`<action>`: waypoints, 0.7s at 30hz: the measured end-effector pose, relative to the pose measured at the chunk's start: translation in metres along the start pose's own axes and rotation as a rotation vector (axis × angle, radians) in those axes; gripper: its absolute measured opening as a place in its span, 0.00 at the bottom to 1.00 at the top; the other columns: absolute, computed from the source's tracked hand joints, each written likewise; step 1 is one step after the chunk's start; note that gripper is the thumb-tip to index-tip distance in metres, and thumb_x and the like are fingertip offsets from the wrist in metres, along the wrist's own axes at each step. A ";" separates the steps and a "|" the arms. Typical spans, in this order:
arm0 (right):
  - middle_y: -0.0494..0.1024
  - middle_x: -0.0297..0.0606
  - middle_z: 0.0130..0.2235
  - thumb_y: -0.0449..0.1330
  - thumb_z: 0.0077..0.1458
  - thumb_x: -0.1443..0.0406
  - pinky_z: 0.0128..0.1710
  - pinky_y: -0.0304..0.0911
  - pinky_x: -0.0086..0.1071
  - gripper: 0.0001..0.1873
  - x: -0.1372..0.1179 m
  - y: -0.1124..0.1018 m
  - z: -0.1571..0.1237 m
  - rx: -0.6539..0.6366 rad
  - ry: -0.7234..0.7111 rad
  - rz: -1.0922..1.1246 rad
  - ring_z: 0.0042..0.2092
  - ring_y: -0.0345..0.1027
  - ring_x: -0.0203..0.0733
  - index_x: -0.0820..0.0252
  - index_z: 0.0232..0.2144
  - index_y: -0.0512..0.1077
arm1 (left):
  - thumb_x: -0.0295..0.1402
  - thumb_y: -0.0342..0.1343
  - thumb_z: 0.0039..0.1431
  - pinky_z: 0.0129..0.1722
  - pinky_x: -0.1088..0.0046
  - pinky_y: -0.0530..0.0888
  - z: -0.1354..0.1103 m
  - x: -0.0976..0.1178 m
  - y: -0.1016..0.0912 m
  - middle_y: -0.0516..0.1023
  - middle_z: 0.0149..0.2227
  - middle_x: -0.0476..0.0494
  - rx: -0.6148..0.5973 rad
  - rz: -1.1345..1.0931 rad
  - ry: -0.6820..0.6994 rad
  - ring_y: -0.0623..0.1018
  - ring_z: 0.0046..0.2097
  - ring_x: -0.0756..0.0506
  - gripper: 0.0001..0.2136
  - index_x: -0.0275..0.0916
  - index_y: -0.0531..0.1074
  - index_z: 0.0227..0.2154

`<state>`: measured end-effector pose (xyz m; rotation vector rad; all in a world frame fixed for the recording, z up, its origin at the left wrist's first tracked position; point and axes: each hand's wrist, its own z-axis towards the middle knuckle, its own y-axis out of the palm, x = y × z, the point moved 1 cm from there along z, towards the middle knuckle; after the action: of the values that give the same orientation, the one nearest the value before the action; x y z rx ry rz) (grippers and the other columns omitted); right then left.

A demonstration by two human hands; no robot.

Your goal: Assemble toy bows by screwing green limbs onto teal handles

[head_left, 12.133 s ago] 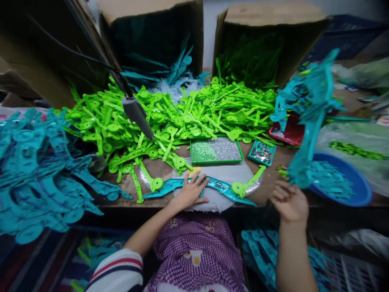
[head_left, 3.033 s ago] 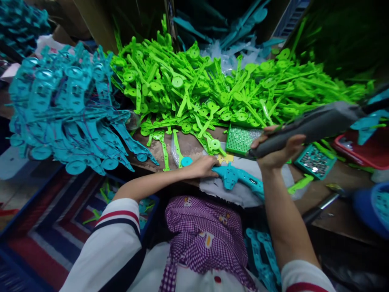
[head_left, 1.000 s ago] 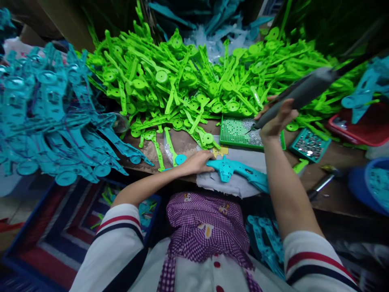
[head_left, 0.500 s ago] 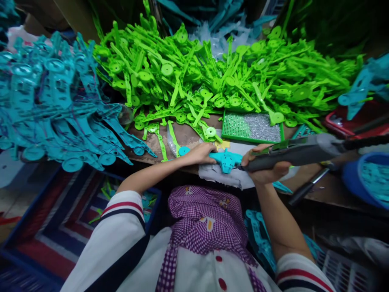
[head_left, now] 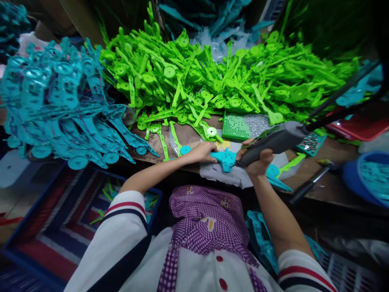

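Note:
My left hand [head_left: 206, 153] is closed on the left side of a teal plastic part [head_left: 226, 159], which lies on a pale cloth [head_left: 223, 174] near the table's front edge. In my right hand [head_left: 257, 167] is a dark grey electric screwdriver [head_left: 276, 142], fingers wrapped round its body. It slants, with its tip at the right side of the teal part and its cable end up to the right. The exact contact at the tip is hidden. Beyond my hands sits a green tray [head_left: 237, 138] with a perforated grid and many small silver screws.
A big heap of lime-green plastic parts [head_left: 188, 77] fills the back. Stacked teal assemblies [head_left: 60, 109] stand at left. On the right are a hammer [head_left: 313, 182], a small tray of metal pieces [head_left: 310, 144], a blue bucket [head_left: 352, 174] and a red basin [head_left: 361, 125].
The screwdriver has swung more upright, its cable end moving left and away from me, and its tip has shifted slightly left. My left hand and the teal part stay nearly in place.

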<state>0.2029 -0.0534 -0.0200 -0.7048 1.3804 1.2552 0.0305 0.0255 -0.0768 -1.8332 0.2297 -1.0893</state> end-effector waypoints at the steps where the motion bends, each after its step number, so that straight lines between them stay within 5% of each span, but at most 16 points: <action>1: 0.71 0.33 0.25 0.62 0.33 0.30 0.13 0.56 0.31 0.38 -0.002 0.002 0.000 0.023 -0.016 0.003 0.15 0.61 0.33 0.57 0.27 0.68 | 0.39 0.68 0.50 0.42 0.66 0.69 0.000 -0.001 0.001 0.80 0.42 0.41 0.008 -0.008 0.003 0.76 0.42 0.41 0.19 0.37 0.78 0.43; 14: 0.64 0.29 0.19 0.64 0.38 0.35 0.14 0.55 0.30 0.32 0.007 0.004 -0.011 -0.074 -0.062 -0.017 0.17 0.64 0.36 0.57 0.25 0.67 | 0.41 0.68 0.48 0.33 0.68 0.63 -0.003 0.009 -0.008 0.79 0.32 0.44 -0.008 -0.022 -0.068 0.73 0.33 0.45 0.14 0.37 0.80 0.35; 21: 0.65 0.31 0.18 0.58 0.40 0.30 0.21 0.63 0.37 0.37 0.017 -0.003 -0.016 -0.159 -0.063 -0.140 0.18 0.64 0.39 0.56 0.30 0.71 | 0.42 0.67 0.48 0.36 0.67 0.65 -0.002 0.005 -0.006 0.79 0.34 0.43 -0.006 -0.049 -0.037 0.74 0.35 0.44 0.14 0.38 0.80 0.35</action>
<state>0.1961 -0.0650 -0.0394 -0.8495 1.1687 1.2733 0.0302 0.0244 -0.0682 -1.8714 0.1679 -1.0887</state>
